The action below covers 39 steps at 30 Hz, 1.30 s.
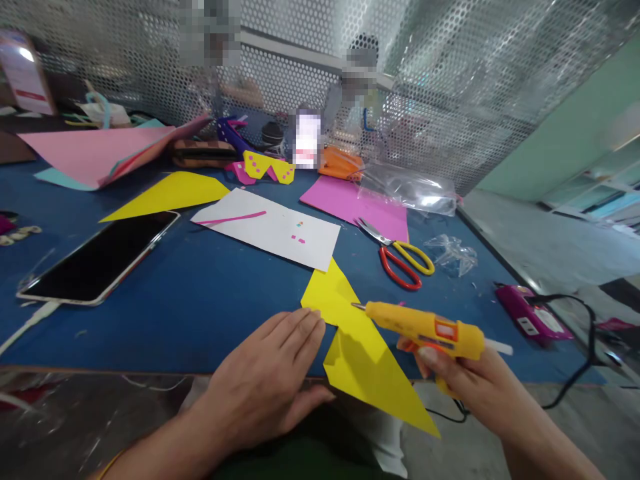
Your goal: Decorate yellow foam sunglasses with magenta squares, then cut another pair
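Observation:
A yellow paper cutout [367, 337], with pointed ends, lies at the table's front edge, and its lower tip hangs past that edge. My left hand [273, 367] rests flat beside it, with the fingertips touching its left side and the thumb below the table edge. In my right hand [460, 373] is a yellow hot glue gun [420, 327], with a glue stick poking out of its back. Its metal nozzle points left, over the paper; whether it touches cannot be told. A white sheet [280, 230] with a pink strip and small bits lies behind the cutout.
Scissors [393, 253] with red and yellow handles lie by a pink sheet [360, 203]. A phone [100, 263] charges at left near another yellow sheet [170, 193]. Behind are a yellow paper mask [270, 167] and clear plastic [410, 187]. A magenta box [533, 313] with a cord is right.

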Each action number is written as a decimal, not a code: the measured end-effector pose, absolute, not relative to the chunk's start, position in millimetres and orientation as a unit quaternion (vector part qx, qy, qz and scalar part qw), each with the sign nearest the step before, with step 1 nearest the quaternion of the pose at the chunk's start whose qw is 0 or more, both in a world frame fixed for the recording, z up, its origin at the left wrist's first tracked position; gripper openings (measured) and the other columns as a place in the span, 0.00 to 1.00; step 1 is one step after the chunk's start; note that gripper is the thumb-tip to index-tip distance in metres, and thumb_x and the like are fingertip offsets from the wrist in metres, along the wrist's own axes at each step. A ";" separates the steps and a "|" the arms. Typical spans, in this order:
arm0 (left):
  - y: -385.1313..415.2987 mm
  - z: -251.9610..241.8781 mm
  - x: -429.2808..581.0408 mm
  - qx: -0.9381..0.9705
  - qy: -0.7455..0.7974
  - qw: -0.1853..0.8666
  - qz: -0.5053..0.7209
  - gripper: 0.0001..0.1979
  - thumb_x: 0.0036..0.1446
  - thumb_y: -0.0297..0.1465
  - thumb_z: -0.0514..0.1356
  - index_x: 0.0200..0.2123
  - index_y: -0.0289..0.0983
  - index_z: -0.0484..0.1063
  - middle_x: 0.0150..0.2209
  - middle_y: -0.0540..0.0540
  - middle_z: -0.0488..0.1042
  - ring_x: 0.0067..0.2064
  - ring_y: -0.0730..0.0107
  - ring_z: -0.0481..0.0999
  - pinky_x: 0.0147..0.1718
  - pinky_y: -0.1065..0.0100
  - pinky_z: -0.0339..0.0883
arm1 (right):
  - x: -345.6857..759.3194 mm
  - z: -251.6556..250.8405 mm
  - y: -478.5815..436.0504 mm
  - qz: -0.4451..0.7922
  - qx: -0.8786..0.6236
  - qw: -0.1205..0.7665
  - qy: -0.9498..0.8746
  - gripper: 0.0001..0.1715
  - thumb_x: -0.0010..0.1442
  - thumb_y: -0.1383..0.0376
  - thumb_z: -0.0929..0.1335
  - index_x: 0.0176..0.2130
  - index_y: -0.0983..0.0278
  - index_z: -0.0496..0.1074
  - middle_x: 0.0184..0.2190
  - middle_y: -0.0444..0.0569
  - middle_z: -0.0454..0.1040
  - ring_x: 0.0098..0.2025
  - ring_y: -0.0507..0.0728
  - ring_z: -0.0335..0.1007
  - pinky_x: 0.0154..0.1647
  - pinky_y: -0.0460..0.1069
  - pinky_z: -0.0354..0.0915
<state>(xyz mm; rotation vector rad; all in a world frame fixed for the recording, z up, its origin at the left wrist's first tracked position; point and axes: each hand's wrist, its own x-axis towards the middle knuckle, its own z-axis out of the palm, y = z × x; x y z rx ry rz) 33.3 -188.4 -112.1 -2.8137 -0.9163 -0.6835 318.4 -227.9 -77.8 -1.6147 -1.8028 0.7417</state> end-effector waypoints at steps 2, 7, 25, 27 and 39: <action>-188.1 -109.5 32.3 -0.924 -0.312 0.026 -0.219 0.28 0.63 0.44 0.57 0.56 0.28 0.67 0.55 0.35 0.75 0.55 0.51 0.73 0.53 0.53 0.67 | 316.4 -76.2 -234.8 0.303 -0.587 0.286 -0.694 0.16 0.62 0.50 0.67 0.38 0.57 0.77 0.28 0.47 0.76 0.26 0.55 0.71 0.23 0.47 0.71; -184.6 -103.3 30.4 -0.913 -0.347 -0.065 -0.206 0.21 0.61 0.42 0.60 0.52 0.36 0.67 0.55 0.39 0.75 0.57 0.54 0.71 0.54 0.52 0.67 | 305.6 -69.0 -250.6 0.314 -0.582 0.248 -0.708 0.15 0.64 0.51 0.65 0.33 0.57 0.70 0.28 0.46 0.74 0.25 0.55 0.70 0.20 0.47 0.66; -179.0 -90.4 14.7 -0.936 -0.286 -0.129 -0.160 0.19 0.60 0.38 0.60 0.55 0.51 0.71 0.64 0.47 0.67 0.63 0.53 0.65 0.66 0.40 0.39 | 298.8 -71.5 -254.6 0.304 -0.555 0.191 -0.751 0.18 0.66 0.51 0.65 0.32 0.60 0.64 0.27 0.40 0.67 0.25 0.50 0.65 0.23 0.47 0.57; -178.8 -90.7 14.3 -0.939 -0.276 -0.123 -0.161 0.20 0.61 0.36 0.59 0.56 0.51 0.71 0.64 0.47 0.67 0.64 0.52 0.65 0.66 0.40 0.38 | 298.8 -72.3 -255.2 0.303 -0.555 0.193 -0.751 0.18 0.66 0.50 0.65 0.32 0.60 0.64 0.27 0.40 0.67 0.25 0.50 0.65 0.23 0.47 0.57; -179.0 -93.1 16.7 -0.942 -0.271 -0.101 -0.169 0.20 0.61 0.38 0.59 0.57 0.53 0.70 0.61 0.47 0.70 0.63 0.51 0.66 0.65 0.38 0.38 | 297.5 -73.1 -256.8 0.281 -0.554 0.183 -0.762 0.21 0.66 0.47 0.62 0.32 0.60 0.64 0.27 0.42 0.69 0.26 0.52 0.67 0.23 0.47 0.57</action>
